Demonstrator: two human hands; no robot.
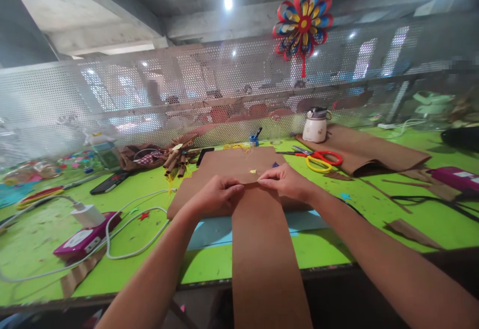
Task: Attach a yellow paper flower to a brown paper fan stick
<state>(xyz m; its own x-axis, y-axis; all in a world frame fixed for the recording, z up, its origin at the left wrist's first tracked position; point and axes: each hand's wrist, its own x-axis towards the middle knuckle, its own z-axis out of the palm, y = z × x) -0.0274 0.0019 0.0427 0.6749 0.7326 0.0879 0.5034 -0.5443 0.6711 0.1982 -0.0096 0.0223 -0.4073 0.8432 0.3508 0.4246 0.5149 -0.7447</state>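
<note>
A long strip of brown paper (262,249) runs from the table down over its front edge towards me. My left hand (220,194) pinches the strip's far end at its left corner. On the right corner of that same end, the thumb and fingers of my right hand (282,181) are closed in a pinch. The end looks bent or folded over between my hands. Beneath lie wider sheets of brown paper (232,162), with light blue paper (211,231) showing under them. A small yellow piece (253,171) rests just beyond the fold.
Red and yellow scissors (324,161) lie at the right, near a white jug (314,128) and folded brown paper (374,152). On the left are a purple power strip (88,236), a white cable (138,254), a phone (110,182) and paper rolls (175,163). A perforated screen (179,94) stands behind.
</note>
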